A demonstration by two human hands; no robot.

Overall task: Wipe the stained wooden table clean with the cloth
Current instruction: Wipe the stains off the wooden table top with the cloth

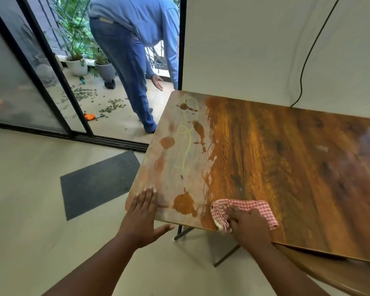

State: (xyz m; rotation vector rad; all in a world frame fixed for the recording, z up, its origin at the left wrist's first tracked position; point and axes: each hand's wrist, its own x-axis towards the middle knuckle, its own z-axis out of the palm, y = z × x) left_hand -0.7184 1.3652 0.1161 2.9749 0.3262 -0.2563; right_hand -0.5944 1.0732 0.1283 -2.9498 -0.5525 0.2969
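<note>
- A wooden surface fills the right and centre of the view, seen from above by the person working at it.
- The left hand lies flat and spread on the near left corner of the surface, fingers together and pointing away, thumb hanging off the near edge; it holds nothing.
- The right hand presses down on a red-and-white checked cloth at the near edge, fingers curled over the bunched fabric.
- The cloth sits just right of a large brown stain (the stain and cloth look nearly touching).
- The left strip of the surface is pale and smeared, with more brown blotches and a thin yellow looping line; the part to the right is glossy, dark orange-brown wood grain.
- Metal folding legs show beneath the near edge.
- On the floor to the left lies a dark grey mat.
- Beyond it, a sliding glass door stands open to a balcony, where another person in a blue shirt and jeans bends forward.
- Potted plants and scattered leaves are on the balcony floor.
- A black cable hangs down the white wall behind the surface.
</note>
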